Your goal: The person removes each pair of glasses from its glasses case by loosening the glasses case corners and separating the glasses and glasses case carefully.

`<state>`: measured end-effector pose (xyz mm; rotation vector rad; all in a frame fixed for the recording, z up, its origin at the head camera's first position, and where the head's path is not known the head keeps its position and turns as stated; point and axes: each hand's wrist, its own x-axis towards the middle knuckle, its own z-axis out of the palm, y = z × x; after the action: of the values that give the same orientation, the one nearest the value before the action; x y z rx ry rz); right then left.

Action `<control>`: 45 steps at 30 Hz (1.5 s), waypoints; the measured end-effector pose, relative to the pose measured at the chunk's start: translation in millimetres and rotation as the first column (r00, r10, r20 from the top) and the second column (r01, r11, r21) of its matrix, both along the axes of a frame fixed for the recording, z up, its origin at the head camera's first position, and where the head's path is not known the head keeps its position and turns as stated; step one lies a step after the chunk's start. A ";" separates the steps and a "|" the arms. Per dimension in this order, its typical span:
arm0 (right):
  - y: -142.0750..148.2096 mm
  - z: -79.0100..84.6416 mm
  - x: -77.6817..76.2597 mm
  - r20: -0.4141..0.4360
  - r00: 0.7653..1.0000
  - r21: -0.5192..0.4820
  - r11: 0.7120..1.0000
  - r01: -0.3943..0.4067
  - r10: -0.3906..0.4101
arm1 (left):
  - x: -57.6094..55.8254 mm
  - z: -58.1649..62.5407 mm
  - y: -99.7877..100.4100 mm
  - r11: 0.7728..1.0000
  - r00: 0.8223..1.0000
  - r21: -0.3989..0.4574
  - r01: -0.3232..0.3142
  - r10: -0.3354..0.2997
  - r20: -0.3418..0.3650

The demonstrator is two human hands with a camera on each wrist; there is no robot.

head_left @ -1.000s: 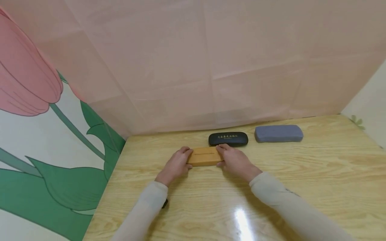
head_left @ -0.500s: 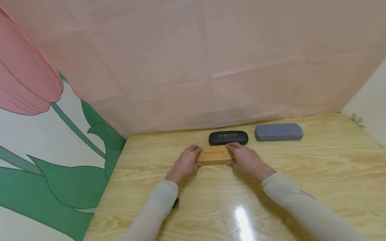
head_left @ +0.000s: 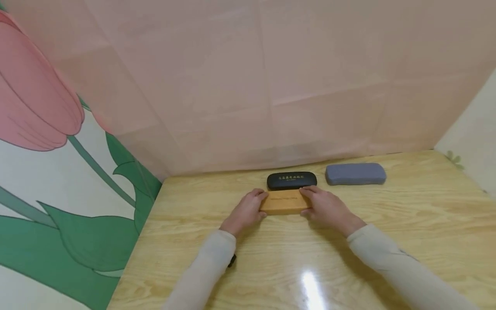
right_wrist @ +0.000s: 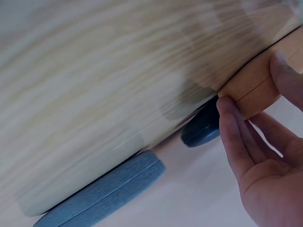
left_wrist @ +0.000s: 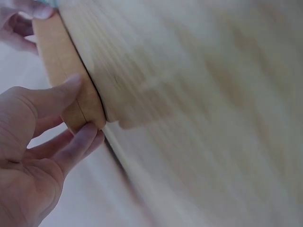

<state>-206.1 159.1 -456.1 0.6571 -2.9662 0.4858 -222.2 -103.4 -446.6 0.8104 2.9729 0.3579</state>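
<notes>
An orange-tan glasses case with a line of small print on its lid lies closed on the table, just in front of a black glasses case with gold lettering. My left hand grips its left end, thumb along the near side and fingers at the far side. At the right end my right hand holds it the same way. In the left wrist view the seam of the tan case shows, its base right at the tabletop. Part of the black case is hidden behind my fingers in the right wrist view.
A blue-grey glasses case lies to the right of the black one, near the table's back edge. Behind the wooden table hangs a pink cloth. A small black object shows beside the left sleeve.
Both hands have moved the tan case to the right along the table, bringing it in front of the black case. The black and blue-grey cases have stayed in place.
</notes>
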 end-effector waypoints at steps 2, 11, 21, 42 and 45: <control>3.1 0.6 0.4 0.006 1.000 -0.003 1.000 0.002 -0.002 | 0.2 -0.9 1.7 1.000 1.000 0.028 -0.003 0.003 0.007; 8.2 4.4 -0.8 0.017 1.000 -0.027 1.000 -0.012 0.012 | -0.9 -1.0 4.5 0.990 0.998 0.136 -0.045 0.038 0.055; 9.5 8.6 -3.9 0.026 1.000 -0.055 0.998 -0.014 0.016 | 0.1 0.3 1.0 0.979 0.996 0.193 -0.062 0.049 0.070; 15.2 -2.9 17.1 0.031 0.999 -0.106 0.994 -0.015 0.018 | 24.9 -6.4 -2.3 0.990 0.998 0.139 -0.018 0.010 0.058; 14.5 -4.3 15.7 0.038 0.999 -0.141 0.990 -0.018 0.023 | 23.1 -7.6 -2.5 0.978 0.995 0.204 -0.051 0.032 0.093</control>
<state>-190.3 173.7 -460.4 0.6714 -2.9297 0.7095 -199.2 -106.0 -454.2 0.7275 2.9069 0.6946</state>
